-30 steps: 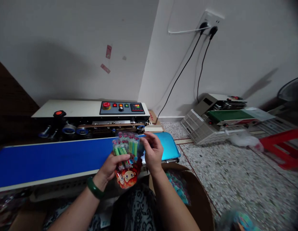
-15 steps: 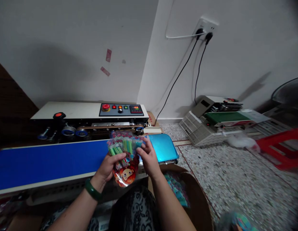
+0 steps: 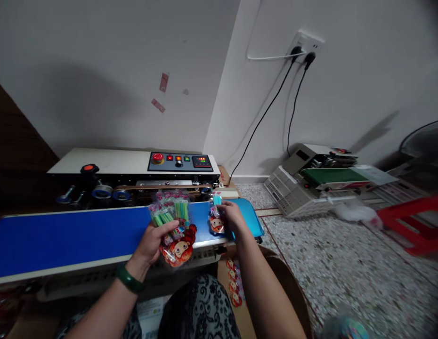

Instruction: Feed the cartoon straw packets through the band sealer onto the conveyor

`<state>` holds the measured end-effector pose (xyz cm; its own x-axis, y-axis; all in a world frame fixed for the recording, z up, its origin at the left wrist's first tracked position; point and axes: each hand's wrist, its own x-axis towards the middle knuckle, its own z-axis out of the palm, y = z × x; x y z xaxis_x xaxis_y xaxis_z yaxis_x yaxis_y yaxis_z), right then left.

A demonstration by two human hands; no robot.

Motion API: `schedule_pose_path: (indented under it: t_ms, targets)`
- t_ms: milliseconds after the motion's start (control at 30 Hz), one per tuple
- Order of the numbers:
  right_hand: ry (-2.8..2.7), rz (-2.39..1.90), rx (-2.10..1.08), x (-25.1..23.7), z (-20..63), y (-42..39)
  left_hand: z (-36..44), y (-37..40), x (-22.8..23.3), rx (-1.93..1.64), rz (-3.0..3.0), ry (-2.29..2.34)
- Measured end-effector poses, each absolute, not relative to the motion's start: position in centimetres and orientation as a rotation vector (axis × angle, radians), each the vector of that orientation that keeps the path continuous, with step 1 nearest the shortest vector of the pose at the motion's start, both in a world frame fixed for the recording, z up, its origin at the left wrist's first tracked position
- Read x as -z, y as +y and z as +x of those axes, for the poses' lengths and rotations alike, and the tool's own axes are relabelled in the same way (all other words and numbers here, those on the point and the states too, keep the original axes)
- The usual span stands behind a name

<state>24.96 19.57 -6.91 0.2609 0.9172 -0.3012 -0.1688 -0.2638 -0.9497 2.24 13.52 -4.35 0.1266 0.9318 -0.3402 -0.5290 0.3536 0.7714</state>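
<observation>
My left hand (image 3: 152,240) is closed around a fanned bundle of clear plastic packets (image 3: 178,247), each with green and blue sticks and a red-haired cartoon figure. Between the fingers of my right hand (image 3: 230,217) is one such packet (image 3: 216,225), with light blue sticks at its top. It is upright over the right part of the blue conveyor belt (image 3: 81,235), near the front of the band sealing machine (image 3: 130,162). Whether the packet touches the belt I cannot tell. The machine's panel shows lit digits.
Below my right forearm, a round cardboard container (image 3: 289,282) holds more packets (image 3: 233,282). A second sealer with a green belt (image 3: 335,175) rests on a white crate (image 3: 289,195). To the right is a red plastic stool (image 3: 417,221). Black cables (image 3: 264,106) hang from the wall socket.
My right hand has drawn one packet off the bundle and moved it right, toward the sealer's entry side. The left hand with the bundle has shifted slightly left.
</observation>
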Motion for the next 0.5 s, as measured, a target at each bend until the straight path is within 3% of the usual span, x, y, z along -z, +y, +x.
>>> schedule_pose_path:
  t_ms: [167, 367, 500]
  targets:
    - [-0.827, -1.417, -1.207, 5.5, 22.9, 19.8, 2.5, 13.6, 4.2, -1.151, 0.554, 0.920]
    - [-1.215, -1.033, -1.157, 3.3, 18.4, 15.2, 3.0, 13.5, 4.2, -1.176, 0.616, 0.882]
    - [-1.117, -1.006, -1.009, 3.5, 16.8, 13.7, 3.6, 13.3, 4.1, -1.195, 0.637, 0.873]
